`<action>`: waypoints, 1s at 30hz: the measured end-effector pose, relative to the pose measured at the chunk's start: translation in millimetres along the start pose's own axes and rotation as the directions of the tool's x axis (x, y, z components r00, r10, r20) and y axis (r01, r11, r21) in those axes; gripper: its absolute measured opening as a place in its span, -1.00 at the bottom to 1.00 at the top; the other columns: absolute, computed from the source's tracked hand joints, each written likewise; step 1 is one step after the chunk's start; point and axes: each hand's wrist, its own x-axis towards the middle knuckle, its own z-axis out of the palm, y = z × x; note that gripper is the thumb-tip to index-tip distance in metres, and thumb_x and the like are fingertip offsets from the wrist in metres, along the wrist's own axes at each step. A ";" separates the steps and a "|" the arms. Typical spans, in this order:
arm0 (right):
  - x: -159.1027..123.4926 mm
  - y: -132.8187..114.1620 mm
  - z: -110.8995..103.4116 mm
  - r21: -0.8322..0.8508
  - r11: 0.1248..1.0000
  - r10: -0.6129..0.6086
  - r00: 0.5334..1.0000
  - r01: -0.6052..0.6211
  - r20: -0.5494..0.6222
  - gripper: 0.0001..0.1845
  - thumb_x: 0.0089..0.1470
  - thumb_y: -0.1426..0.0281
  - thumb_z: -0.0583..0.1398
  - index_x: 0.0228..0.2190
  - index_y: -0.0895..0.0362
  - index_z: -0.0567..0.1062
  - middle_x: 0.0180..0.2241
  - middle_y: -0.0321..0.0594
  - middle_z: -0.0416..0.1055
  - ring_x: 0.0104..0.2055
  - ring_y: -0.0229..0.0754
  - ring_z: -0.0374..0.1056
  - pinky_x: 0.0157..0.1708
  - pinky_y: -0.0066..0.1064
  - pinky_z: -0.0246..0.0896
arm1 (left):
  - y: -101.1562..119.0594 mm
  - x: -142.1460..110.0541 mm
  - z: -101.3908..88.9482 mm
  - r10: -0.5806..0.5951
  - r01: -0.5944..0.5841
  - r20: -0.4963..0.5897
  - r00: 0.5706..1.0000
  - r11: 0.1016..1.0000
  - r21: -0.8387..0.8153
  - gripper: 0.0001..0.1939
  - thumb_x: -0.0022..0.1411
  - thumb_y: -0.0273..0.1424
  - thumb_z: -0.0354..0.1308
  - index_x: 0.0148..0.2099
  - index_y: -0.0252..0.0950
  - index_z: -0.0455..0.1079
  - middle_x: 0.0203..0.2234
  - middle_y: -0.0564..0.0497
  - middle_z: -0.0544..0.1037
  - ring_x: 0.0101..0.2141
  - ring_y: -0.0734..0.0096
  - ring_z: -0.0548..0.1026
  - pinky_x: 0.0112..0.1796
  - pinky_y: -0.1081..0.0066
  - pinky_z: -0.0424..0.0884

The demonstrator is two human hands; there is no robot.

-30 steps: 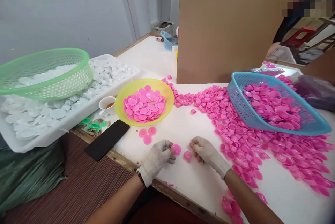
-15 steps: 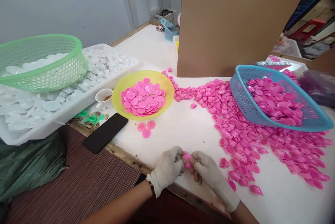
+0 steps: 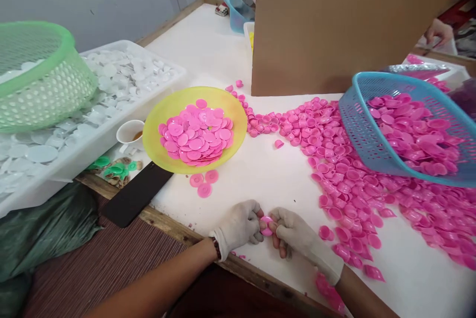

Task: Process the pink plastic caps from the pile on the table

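Observation:
Between my two gloved hands, near the table's front edge, is a small pink plastic piece, rounded in outline. My left hand pinches its left side; my right hand grips its right side with thumb and fingers. Both gloves leave fingertips bare. Fingers cover part of the piece, so its full shape cannot be made out. Ahead and to the left are several loose pink discs and a yellow bowl heaped with more discs. Right of my hands spreads a pile of hollow, pointed pink caps.
A blue basket of pink pieces stands on the pile. At left are a white tray of white pieces, a green basket, a cup and a black phone. A cardboard panel rises behind; another person's hand shows beyond.
The camera view has shifted and tilted slightly downward. Both hands stay together on the pink piece, which has turned a little between the fingers.

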 end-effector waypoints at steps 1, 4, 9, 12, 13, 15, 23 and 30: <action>0.2 -2.1 -0.7 0.002 1.000 0.018 1.000 -0.018 0.017 -0.77 0.05 0.20 0.09 -0.38 0.10 0.24 -0.65 -0.43 0.34 -0.74 -0.39 0.25 -0.79 -0.62 0.02 | -0.6 0.3 0.2 -0.008 0.008 -0.005 1.000 1.000 0.001 -0.87 0.04 -0.43 0.13 -0.33 -0.30 0.24 -0.68 0.10 0.44 -0.70 0.51 0.39 -0.65 0.50 0.36; 1.8 -8.8 -2.1 -0.008 0.997 0.082 0.996 -0.082 0.031 -0.79 0.03 0.23 0.12 -0.41 0.10 0.23 -0.66 -0.43 0.34 -0.74 -0.39 0.25 -0.78 -0.63 0.04 | 0.3 1.4 0.6 -0.003 0.005 -0.029 1.000 0.998 0.060 -0.93 0.05 -0.47 0.08 -0.33 -0.30 0.25 -0.67 0.10 0.43 -0.67 0.50 0.41 -0.65 0.52 0.35; 5.4 -14.2 -4.7 -0.014 0.988 0.155 0.986 -0.154 0.061 -0.81 0.00 0.27 0.14 -0.42 0.10 0.22 -0.65 -0.40 0.38 -0.70 -0.37 0.30 -0.73 -0.61 0.09 | 3.5 4.5 -2.9 0.001 -0.002 0.012 1.000 0.991 0.130 -0.91 0.04 -0.48 0.10 -0.34 -0.28 0.25 -0.69 0.15 0.37 -0.67 0.48 0.41 -0.66 0.52 0.34; 5.3 -12.3 -5.4 0.049 0.989 0.133 0.987 -0.138 0.093 -0.75 -0.02 0.21 0.15 -0.42 0.10 0.22 -0.63 -0.38 0.39 -0.67 -0.35 0.32 -0.71 -0.59 0.11 | 2.8 4.7 -3.5 -0.001 -0.002 0.036 0.999 0.995 0.098 -0.88 0.05 -0.42 0.13 -0.32 -0.29 0.26 -0.69 0.15 0.37 -0.66 0.47 0.41 -0.65 0.51 0.35; 4.9 -11.3 -5.2 0.068 0.990 0.116 0.989 -0.122 0.092 -0.73 -0.03 0.19 0.15 -0.42 0.10 0.22 -0.62 -0.38 0.40 -0.67 -0.35 0.33 -0.69 -0.58 0.13 | 2.4 4.4 -3.1 0.008 -0.011 0.030 1.000 0.996 0.086 -0.90 0.06 -0.42 0.11 -0.33 -0.29 0.26 -0.68 0.14 0.38 -0.65 0.48 0.41 -0.64 0.51 0.35; 4.1 -9.8 -4.3 0.092 0.990 0.100 0.992 -0.107 0.080 -0.71 -0.05 0.16 0.14 -0.42 0.10 0.21 -0.62 -0.38 0.40 -0.66 -0.34 0.33 -0.68 -0.56 0.15 | 2.2 3.4 -1.8 0.017 -0.018 0.017 1.000 0.998 0.064 -0.93 0.08 -0.42 0.07 -0.34 -0.30 0.27 -0.65 0.12 0.40 -0.65 0.50 0.40 -0.63 0.51 0.35; 5.7 -8.8 -2.1 -0.063 0.992 0.112 0.994 -0.111 0.010 -0.81 0.07 0.24 0.07 -0.43 0.10 0.24 -0.67 -0.36 0.38 -0.67 -0.33 0.32 -0.70 -0.57 0.13 | 13.8 1.3 -1.7 0.006 -0.001 -0.018 1.000 0.968 0.252 -0.95 0.06 -0.51 0.01 -0.37 -0.27 0.24 -0.69 0.13 0.38 -0.66 0.45 0.43 -0.64 0.52 0.32; 2.1 -14.9 -4.5 0.025 0.990 0.140 0.987 -0.142 0.079 -0.78 0.06 0.20 0.08 -0.41 0.10 0.26 -0.56 -0.32 0.44 -0.57 -0.26 0.43 -0.61 -0.51 0.25 | 12.5 -6.1 -3.9 0.103 -0.098 0.003 0.995 0.930 0.355 -0.95 0.10 -0.45 -0.01 -0.35 -0.27 0.26 -0.64 0.12 0.39 -0.63 0.51 0.37 -0.59 0.53 0.29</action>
